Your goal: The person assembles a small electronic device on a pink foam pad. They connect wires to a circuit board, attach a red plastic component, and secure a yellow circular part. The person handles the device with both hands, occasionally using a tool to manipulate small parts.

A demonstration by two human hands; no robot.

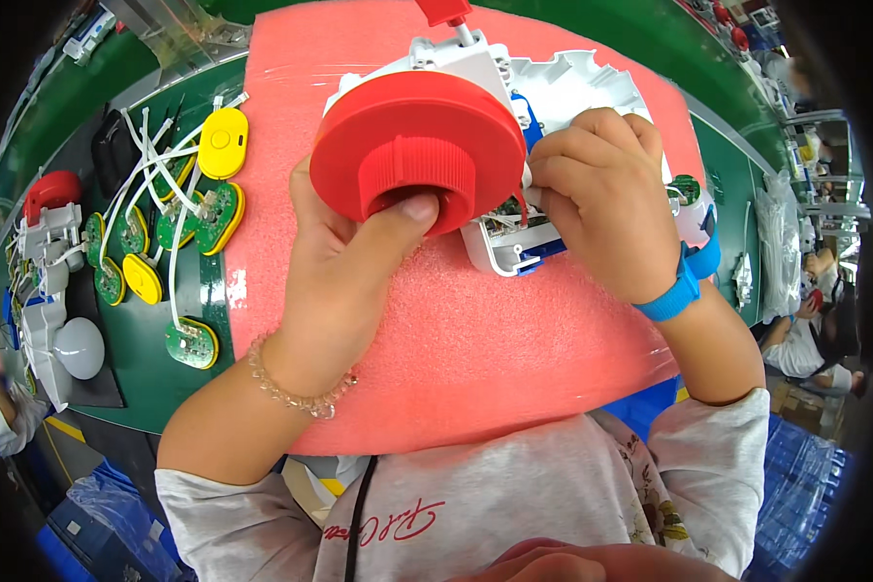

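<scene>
My left hand (349, 262) grips a round red plastic part (417, 116) with a ribbed hub, its thumb pressed into the hub's opening. Behind that part shows a white plastic housing (572, 87), its inside partly exposed, with a blue piece (526, 121) and a circuit board in it. My right hand (601, 194) is closed at the housing's side, fingertips pinched beside the red part's edge. A small white bit shows at those fingertips, too small to name. A red wire (523, 209) runs down just below them. The housing rests over a pink foam mat (436, 330).
Left of the mat, several yellow-backed circuit boards with white cables (192, 342) lie on the green table (145, 378). Beyond them stands another white assembly with a red part (52, 194). Clear plastic bags (778, 242) lie at the right edge. Other people sit farther right.
</scene>
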